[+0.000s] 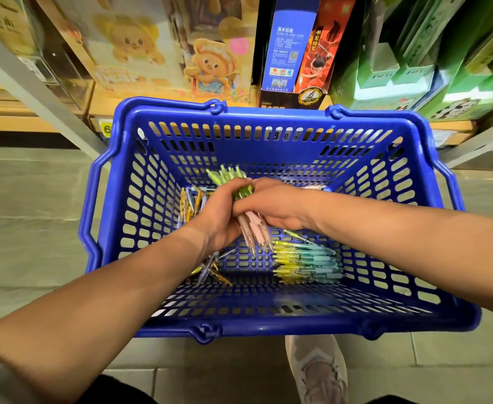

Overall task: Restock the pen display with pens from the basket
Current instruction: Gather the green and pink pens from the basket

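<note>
Head view looks straight down: nearest is a pale shoe (318, 371) on the tiled floor (29, 234), just beside the near rim of the blue basket (268, 328), which stands on that floor in front of a shelf.

Both forearms reach in over the near rim and meet above the middle of the basket. The left hand (219, 217) and the right hand (271, 205) touch each other, fingers of both curled round one bundle of pens (254, 231). Its pink barrels stick out toward the viewer between the palms, and green ends fan out past the knuckles on the far side. Which hand bears more of the bundle I cannot tell.

Under the hands, more stock lies on the basket bottom. A neat row of yellow-and-teal pens (306, 260) sits to the right, and loose yellow and clear pens (210, 269) lie scattered to the left, with a few more beyond the left wrist.

Past the far rim, the shelf (449, 131) carries bear-printed boxes (210, 68), a blue box (286, 45) and green boxes (414, 53). No pen display shows from this angle.

As I judge it, restocking is at the gathering step. One handful is collected but not yet lifted clear or carried to the display, and plenty of pens are left in the basket, so several more trips seem likely.
</note>
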Available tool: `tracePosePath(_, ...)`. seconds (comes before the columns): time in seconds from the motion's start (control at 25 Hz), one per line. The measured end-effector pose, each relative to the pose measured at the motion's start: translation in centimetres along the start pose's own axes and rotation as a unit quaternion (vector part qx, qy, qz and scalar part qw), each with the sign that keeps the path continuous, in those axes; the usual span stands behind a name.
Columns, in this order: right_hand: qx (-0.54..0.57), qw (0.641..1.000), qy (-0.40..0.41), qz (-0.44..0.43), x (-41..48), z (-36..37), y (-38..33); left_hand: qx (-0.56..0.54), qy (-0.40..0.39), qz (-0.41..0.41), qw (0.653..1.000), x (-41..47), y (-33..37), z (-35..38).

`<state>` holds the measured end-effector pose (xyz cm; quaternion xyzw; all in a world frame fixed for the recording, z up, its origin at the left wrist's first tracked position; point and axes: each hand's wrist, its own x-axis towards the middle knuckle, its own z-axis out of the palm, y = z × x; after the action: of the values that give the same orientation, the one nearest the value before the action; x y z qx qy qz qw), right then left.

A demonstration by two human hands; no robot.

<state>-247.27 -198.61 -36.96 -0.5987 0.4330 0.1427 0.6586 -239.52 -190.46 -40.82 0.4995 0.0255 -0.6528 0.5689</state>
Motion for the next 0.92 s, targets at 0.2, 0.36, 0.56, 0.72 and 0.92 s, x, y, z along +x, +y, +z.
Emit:
tracePosePath(0.2, 0.14, 0.99, -0.034, -0.006, -0.7, -0.3, -0.4, -0.003, -0.006, 0.002, 1.0, -0.1, 0.2, -0.5)
tracePosePath(0.36, 0.248, 0.968, 0.046, -0.002, -0.5, -0.5, -0.5, 0.012, -0.014, -0.004, 1.0, -0.3, 0.5, -0.4)
tracePosePath(0.56, 0.087, 0.993, 0.074, -0.037, 0.2, -0.4, -0.2, 0.029, -0.016, -0.027, 0.999, -0.4, 0.7, -0.2)
tracePosePath(0.72, -0.254, 0.962, 0.019, -0.094, 0.1, -2.9, -1.0, 0.004, -0.027, -0.036, 0.999, -0.9, 1.5, -0.5)
tracePosePath(0.92, -0.248, 0.955, 0.091, -0.135, 1.4, -5.0, -0.4, 0.026, -0.021, -0.03, 0.999, -0.7, 1.9, -0.6)
